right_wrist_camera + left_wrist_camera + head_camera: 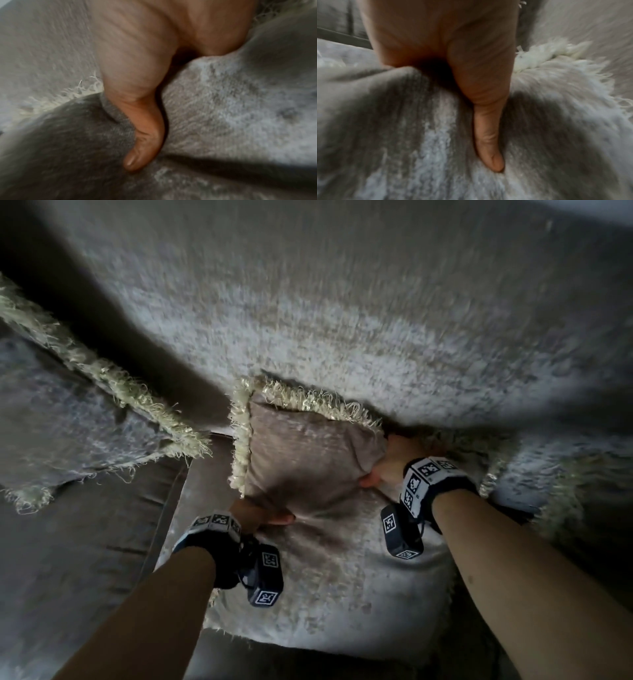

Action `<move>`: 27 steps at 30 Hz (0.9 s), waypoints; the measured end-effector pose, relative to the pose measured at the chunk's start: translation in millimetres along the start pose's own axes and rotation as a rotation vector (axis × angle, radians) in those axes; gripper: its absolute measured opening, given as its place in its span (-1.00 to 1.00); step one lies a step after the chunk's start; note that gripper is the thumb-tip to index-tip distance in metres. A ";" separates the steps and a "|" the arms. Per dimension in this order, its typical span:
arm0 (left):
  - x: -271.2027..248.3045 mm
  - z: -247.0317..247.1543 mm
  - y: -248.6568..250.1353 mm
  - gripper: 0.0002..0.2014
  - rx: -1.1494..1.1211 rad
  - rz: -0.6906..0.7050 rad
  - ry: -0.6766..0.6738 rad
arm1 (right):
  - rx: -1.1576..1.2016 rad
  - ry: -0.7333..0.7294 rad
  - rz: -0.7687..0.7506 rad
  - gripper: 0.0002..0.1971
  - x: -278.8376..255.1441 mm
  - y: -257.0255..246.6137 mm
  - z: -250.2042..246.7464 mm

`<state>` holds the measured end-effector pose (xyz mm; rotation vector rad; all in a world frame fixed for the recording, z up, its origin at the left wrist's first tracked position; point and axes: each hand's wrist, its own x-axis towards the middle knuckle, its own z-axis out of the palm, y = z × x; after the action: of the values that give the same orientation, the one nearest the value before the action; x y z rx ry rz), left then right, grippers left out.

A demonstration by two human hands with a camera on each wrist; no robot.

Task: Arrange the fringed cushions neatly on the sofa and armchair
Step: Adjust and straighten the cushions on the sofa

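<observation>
Step in hand, as judged: seating one fringed cushion [301, 446] upright against the sofa [85, 542] back. The left hand [255, 517] grips its lower left edge: thumb [489, 148] pressed flat into the plush front, fingers out of sight behind the fabric, so how far they curl cannot be told beyond the fold gathered at the palm. The right hand [388, 460] grips the right edge the same way: thumb [144, 146] dug into a crease, fingers hidden behind. The cushion sits between the two thumbs, its cream fringe [239, 440] showing above and to the left of the left thumb. Below both wrists lies a pale second cushion [342, 594], flat on the seat. Another fringed cushion [68, 419] lies well left of the left hand, tilted. A large shaggy surface [342, 302] fills the view above the fingers; whether cushion or throw, cannot tell. Next move probably calls for squaring the held cushion, then releasing both edges together so that it does not slump. Writing: none legible; the wrist bands [428, 477] carry only black-and-white square marker patterns.
</observation>
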<state>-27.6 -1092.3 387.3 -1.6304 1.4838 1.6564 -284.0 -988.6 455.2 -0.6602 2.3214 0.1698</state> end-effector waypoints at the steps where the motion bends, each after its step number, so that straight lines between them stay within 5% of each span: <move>1: -5.9 0.5 -0.2 -0.54 -0.015 -0.019 0.011 | 0.031 -0.001 -0.007 -0.01 -7.6 4.0 -0.3; 3: -20.5 3.1 0.7 -0.49 0.025 -0.030 0.037 | 0.052 0.009 -0.009 -0.22 -28.0 11.7 -1.9; 9: -82.7 -5.1 67.1 -0.61 0.098 0.109 -0.012 | 0.214 0.074 0.104 -0.31 -89.0 49.9 -49.7; 14: -147.3 -35.2 168.2 -0.22 0.422 0.284 0.074 | 0.494 0.181 0.166 -0.33 -134.8 79.8 -94.9; 18: -180.2 -45.5 222.7 -0.59 0.598 0.440 0.170 | 0.706 0.239 0.211 -0.29 -144.6 85.7 -98.9; 21: -179.0 -46.3 237.7 -0.43 0.759 0.531 0.290 | 0.783 0.296 0.219 -0.06 -139.8 90.9 -92.0; 24: -167.5 -41.3 226.9 -0.05 1.053 0.551 0.603 | 0.676 0.234 0.245 0.44 -125.5 103.3 -75.8; 27: -151.4 -44.0 203.1 -0.04 1.181 0.580 0.653 | 0.693 0.170 0.166 0.51 -121.5 106.8 -57.6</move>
<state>-138.2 -1145.7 613.2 -1.0506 2.6567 0.0877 -297.2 -863.8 572.3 -0.1333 2.3740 -0.6140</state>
